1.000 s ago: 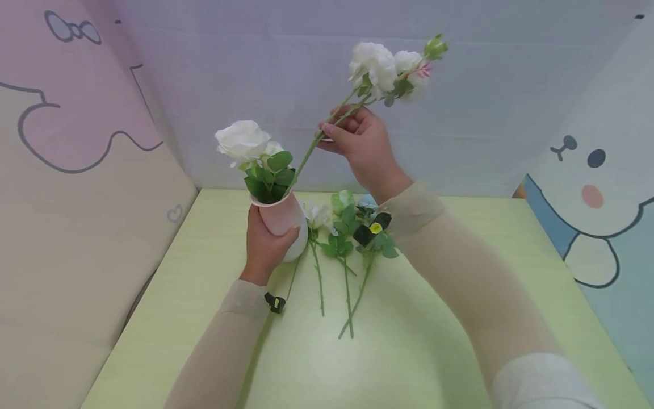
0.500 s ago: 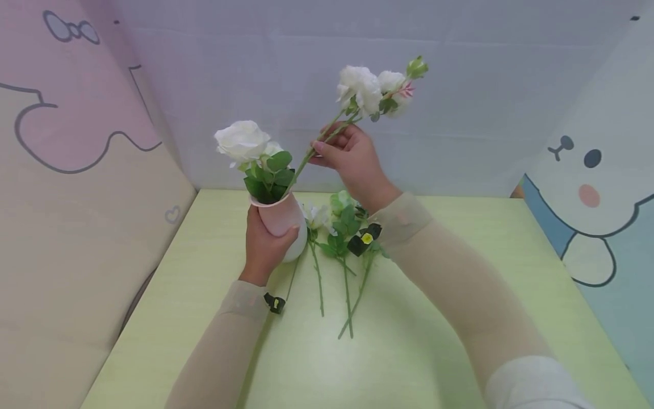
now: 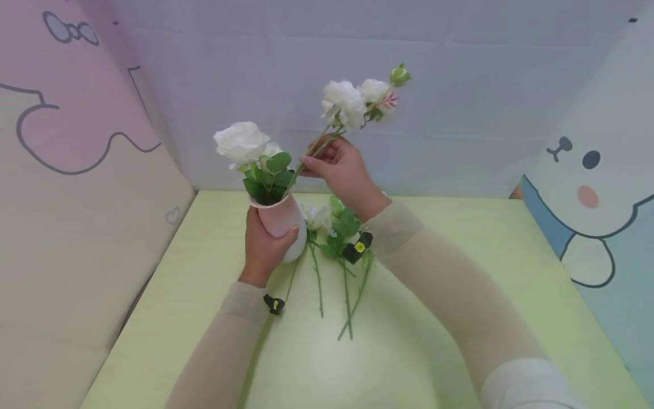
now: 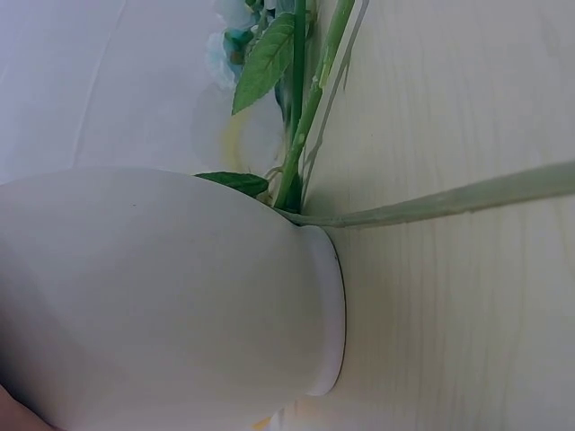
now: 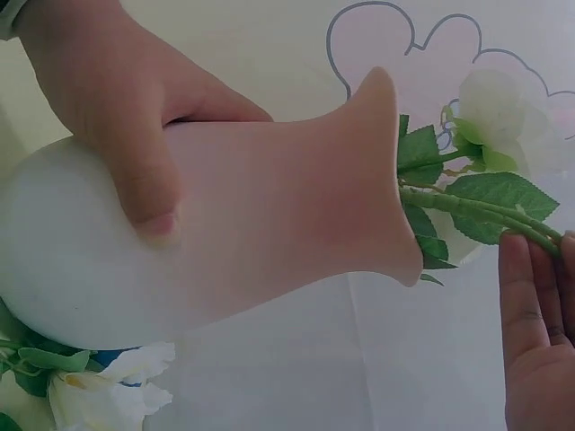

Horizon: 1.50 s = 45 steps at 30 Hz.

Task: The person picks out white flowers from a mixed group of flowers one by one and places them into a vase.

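Note:
My left hand (image 3: 265,247) grips a pink-and-white vase (image 3: 281,218), its thumb across the front. In the left wrist view the vase's base (image 4: 325,310) is on the tabletop. A large white rose (image 3: 242,142) with green leaves stands in the vase. Above and right of the mouth, my right hand (image 3: 342,170) pinches the green stem of a white flower spray (image 3: 344,105) with a green bud and a pink sprig. The spray leans to the right. In the right wrist view its stem (image 5: 490,211) runs inside the vase's rim; its lower end is hidden.
On the pale yellow-green table (image 3: 409,352), several artificial flower stems (image 3: 347,295) lie right of the vase, two crossing. A white flower (image 3: 318,218) lies close against the vase. A pale cloth wall (image 3: 460,113) stands behind, with cartoon-printed panels on both sides.
My right hand has moved down and left with the flower spray, its stem sinking farther into the vase. My left hand and the vase have stayed in place.

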Tool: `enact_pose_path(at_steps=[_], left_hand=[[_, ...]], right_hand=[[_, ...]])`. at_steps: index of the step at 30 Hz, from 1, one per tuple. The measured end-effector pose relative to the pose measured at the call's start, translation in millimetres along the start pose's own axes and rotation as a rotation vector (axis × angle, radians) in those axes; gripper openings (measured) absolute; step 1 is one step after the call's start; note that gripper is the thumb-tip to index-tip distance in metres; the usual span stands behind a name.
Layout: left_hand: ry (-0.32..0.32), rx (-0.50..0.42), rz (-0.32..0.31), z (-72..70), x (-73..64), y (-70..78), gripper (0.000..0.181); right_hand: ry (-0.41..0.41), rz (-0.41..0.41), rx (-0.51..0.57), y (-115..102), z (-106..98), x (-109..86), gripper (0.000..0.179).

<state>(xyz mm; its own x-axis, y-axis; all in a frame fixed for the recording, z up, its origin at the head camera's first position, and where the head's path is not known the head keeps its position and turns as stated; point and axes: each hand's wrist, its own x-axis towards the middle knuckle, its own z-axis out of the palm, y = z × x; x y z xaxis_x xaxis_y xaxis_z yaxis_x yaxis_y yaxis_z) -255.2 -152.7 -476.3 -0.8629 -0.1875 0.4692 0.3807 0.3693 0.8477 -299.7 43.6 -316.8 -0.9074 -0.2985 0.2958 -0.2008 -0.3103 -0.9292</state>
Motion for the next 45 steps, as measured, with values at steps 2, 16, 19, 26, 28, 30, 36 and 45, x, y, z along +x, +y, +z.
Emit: enact_pose_path(at_steps=[2, 16, 19, 26, 28, 30, 36, 45], left_hand=[[0.001, 0.003, 0.004, -0.1, -0.2, -0.1, 0.098], [-0.009, 0.0, 0.004, 0.0, -1.7, 0.1, 0.098], [-0.008, 0.004, 0.002, 0.4, -1.6, -0.6, 0.098], [-0.014, 0.005, 0.0, 0.9, -0.9, -0.5, 0.098], [-0.015, 0.01, -0.001, 0.8, -0.6, 0.3, 0.099], [-0.014, 0.016, -0.004, 0.5, -0.3, 1.0, 0.099], [-0.004, 0.025, -0.016, -0.2, -0.3, 1.7, 0.098], [0.0, 0.015, -0.008, -0.8, -0.2, 0.0, 0.099]], right_hand=[[-0.005, 0.002, -0.013, 1.4, 1.3, -0.6, 0.016], [-0.056, 0.025, -0.068, 15.3, 5.2, -5.9, 0.018], [-0.062, 0.031, -0.082, 17.9, 5.8, -5.9, 0.018], [-0.08, 0.039, -0.074, 21.3, 5.4, -7.4, 0.017], [-0.084, 0.033, -0.063, 20.9, 5.2, -7.6, 0.015], [-0.085, 0.037, -0.038, 20.2, 5.5, -7.6, 0.011], [-0.068, 0.074, 0.036, 15.7, 8.4, -7.8, 0.033], [-0.04, 0.11, 0.096, 12.0, 12.9, -9.9, 0.038]])
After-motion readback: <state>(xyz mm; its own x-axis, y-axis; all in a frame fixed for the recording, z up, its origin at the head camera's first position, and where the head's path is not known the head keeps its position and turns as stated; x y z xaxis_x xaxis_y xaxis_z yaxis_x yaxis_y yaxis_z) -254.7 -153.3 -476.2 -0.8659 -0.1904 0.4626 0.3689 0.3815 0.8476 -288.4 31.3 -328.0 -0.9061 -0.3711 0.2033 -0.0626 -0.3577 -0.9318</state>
